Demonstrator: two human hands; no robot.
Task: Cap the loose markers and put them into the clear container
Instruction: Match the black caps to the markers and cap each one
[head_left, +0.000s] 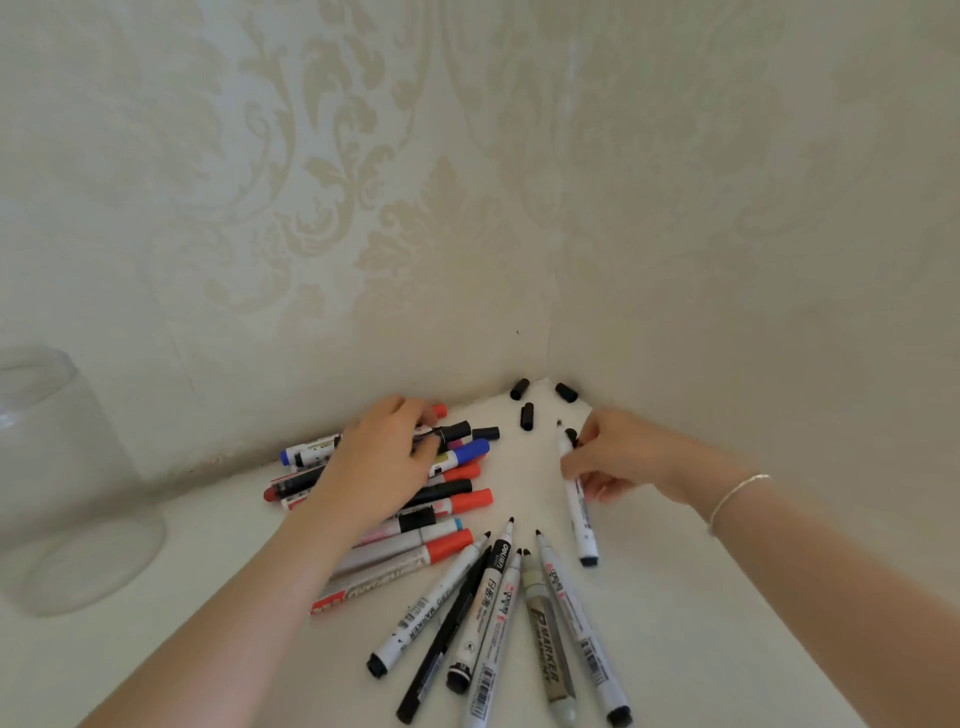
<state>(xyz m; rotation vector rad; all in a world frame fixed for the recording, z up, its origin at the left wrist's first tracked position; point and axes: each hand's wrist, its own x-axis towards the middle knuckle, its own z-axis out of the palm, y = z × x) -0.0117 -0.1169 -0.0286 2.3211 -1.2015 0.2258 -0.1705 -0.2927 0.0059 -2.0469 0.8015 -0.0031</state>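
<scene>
We pinch an uncapped white marker in our right hand, nib toward the black caps just beyond it for capping, while our left hand presses spread on the capped pile beside it, and the clear container, far left, looks empty.

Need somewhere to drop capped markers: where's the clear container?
In the head view the clear container stands far left on the white surface against the wall, left of the capped marker pile.
</scene>
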